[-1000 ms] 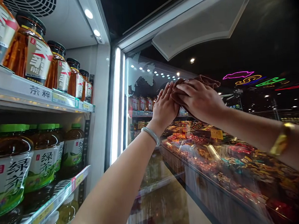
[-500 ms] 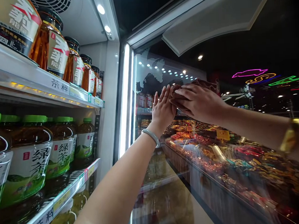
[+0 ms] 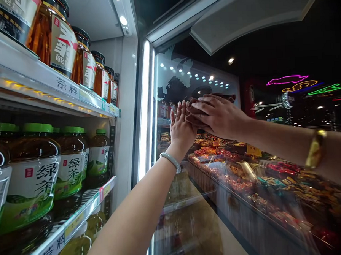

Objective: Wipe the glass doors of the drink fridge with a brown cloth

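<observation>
My left hand, with a pale bangle at its wrist, lies open with fingers stretched against the glass door. Right beside it, my right hand presses a dark brown cloth to the same pane. The cloth bunches under the fingers and shows past their tips and above the knuckles. A gold-coloured band circles my right wrist. The two hands are close together, and the cloth's edge meets the left fingers.
On the left, an upper shelf carries amber bottles; green-capped tea bottles fill the one below. A bright light strip runs along the door frame. Through the glass appears a long bin of wrapped goods.
My right hand and the cloth have slid slightly left across the glass, nearer the left fingers. My left hand stays on the pane. The view has shifted a little.
</observation>
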Demonstrator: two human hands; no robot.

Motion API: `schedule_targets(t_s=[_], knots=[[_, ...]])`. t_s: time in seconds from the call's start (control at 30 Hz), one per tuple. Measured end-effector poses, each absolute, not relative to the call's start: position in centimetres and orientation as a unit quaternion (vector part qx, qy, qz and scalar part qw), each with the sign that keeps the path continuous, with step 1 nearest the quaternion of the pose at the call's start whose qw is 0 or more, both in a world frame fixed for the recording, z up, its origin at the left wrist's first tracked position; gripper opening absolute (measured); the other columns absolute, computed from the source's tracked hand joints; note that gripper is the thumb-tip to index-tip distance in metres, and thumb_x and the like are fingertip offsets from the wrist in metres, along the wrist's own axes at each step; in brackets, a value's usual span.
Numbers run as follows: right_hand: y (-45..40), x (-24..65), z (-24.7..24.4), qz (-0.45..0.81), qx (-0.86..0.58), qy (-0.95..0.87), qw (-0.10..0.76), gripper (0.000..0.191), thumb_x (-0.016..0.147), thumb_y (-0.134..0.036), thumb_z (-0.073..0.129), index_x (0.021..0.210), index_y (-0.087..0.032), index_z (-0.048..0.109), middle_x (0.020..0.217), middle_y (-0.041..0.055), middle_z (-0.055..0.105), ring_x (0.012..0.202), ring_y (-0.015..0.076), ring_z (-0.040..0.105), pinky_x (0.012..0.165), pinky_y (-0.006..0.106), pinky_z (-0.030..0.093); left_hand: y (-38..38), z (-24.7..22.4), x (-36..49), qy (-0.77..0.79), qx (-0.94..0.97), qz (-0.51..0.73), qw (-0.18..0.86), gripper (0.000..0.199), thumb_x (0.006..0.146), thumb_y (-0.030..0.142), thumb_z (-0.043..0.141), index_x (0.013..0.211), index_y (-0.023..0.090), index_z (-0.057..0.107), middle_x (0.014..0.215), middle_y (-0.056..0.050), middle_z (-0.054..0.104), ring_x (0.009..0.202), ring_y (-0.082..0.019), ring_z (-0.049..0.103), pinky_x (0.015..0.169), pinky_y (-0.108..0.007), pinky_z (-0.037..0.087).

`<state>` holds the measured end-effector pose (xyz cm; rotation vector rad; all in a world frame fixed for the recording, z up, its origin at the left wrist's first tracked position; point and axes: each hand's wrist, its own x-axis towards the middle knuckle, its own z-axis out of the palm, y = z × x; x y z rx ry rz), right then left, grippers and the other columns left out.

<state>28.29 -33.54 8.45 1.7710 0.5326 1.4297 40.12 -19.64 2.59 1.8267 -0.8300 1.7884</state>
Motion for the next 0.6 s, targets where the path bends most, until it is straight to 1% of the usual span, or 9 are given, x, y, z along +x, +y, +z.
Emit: schedule_targets(t_s=[0.1,0.2,0.27,0.3,0.37,0.43,0.5,0.53,0.6], knots=[[-34.6,27.0,9.2,0.519,0.709,0.226,0.42,0.051,0.104,-0.042,0.055,0.152,-0.023,0.059,0.165,0.0103,0.048,0.152,0.0364,0.041,0.126,0.061,0.038,-18.7,1.9,40.6,-0.321,0.664,0.641,0.212,0.063,0.108,0.024,0.035,0.169,0.011,0.03,0.178,-0.013,0.03,0.168,-0.025,0.021,0.14,-0.05,0.017],[-33.7,27.1,10.9,0.569,0.722,0.172,0.354,0.049,0.105,-0.04,0.054,0.15,-0.024,0.06,0.165,0.0108,0.048,0.15,0.0383,0.042,0.121,0.064,0.042,-17.4,1.2,41.4,-0.357,0.65,0.642,0.195,0.063,0.108,0.023,0.028,0.17,0.014,0.028,0.177,-0.011,0.031,0.167,-0.023,0.022,0.14,-0.049,0.018],[-32.3,28.1,10.9,0.606,0.723,0.139,0.3,0.044,0.107,-0.039,0.05,0.146,-0.025,0.064,0.166,0.0086,0.048,0.15,0.038,0.041,0.121,0.063,0.042,-16.5,0.7,42.1,-0.371,0.642,0.646,0.182,0.062,0.108,0.024,0.027,0.17,0.016,0.029,0.176,-0.009,0.034,0.167,-0.021,0.024,0.14,-0.048,0.017],[-31.6,28.7,10.5,0.608,0.727,0.136,0.289,0.043,0.107,-0.037,0.049,0.145,-0.024,0.065,0.166,0.0082,0.048,0.151,0.0382,0.041,0.122,0.063,0.041,-16.1,0.3,42.5,-0.373,0.642,0.647,0.175,0.061,0.108,0.024,0.028,0.169,0.017,0.031,0.175,-0.009,0.037,0.166,-0.021,0.026,0.14,-0.048,0.016],[-30.9,29.5,9.3,0.574,0.742,0.168,0.303,0.046,0.107,-0.035,0.049,0.149,-0.022,0.062,0.166,0.008,0.048,0.152,0.0377,0.04,0.125,0.062,0.039,-15.3,-0.5,43.1,-0.371,0.647,0.646,0.162,0.058,0.108,0.025,0.031,0.165,0.016,0.04,0.172,-0.01,0.044,0.165,-0.021,0.03,0.141,-0.049,0.015],[-31.3,29.5,8.5,0.513,0.754,0.223,0.344,0.047,0.107,-0.036,0.048,0.151,-0.024,0.061,0.165,0.0073,0.049,0.153,0.037,0.04,0.125,0.06,0.039,-14.7,-1.2,43.5,-0.372,0.65,0.645,0.151,0.056,0.109,0.025,0.032,0.162,0.015,0.044,0.17,-0.01,0.046,0.165,-0.021,0.03,0.141,-0.049,0.016],[-32.3,28.8,8.7,0.476,0.753,0.255,0.376,0.047,0.107,-0.041,0.048,0.15,-0.026,0.062,0.164,0.0071,0.05,0.151,0.0365,0.042,0.123,0.06,0.04,-14.2,-1.9,43.8,-0.375,0.65,0.646,0.139,0.057,0.109,0.025,0.029,0.165,0.015,0.04,0.173,-0.01,0.041,0.166,-0.02,0.027,0.141,-0.046,0.016],[-32.7,28.4,9.2,0.479,0.752,0.251,0.377,0.047,0.108,-0.044,0.047,0.148,-0.027,0.063,0.164,0.0076,0.05,0.15,0.0369,0.043,0.122,0.061,0.04,-14.0,-2.1,43.8,-0.377,0.651,0.646,0.135,0.058,0.11,0.025,0.027,0.166,0.014,0.036,0.175,-0.01,0.037,0.166,-0.019,0.025,0.141,-0.045,0.016],[-32.9,27.9,10.4,0.523,0.748,0.213,0.349,0.049,0.109,-0.048,0.043,0.148,-0.027,0.063,0.165,0.0087,0.048,0.149,0.0382,0.041,0.118,0.064,0.042,-13.8,-2.4,43.9,-0.379,0.653,0.641,0.135,0.06,0.11,0.024,0.024,0.169,0.013,0.03,0.177,-0.009,0.032,0.167,-0.018,0.024,0.14,-0.042,0.016]])
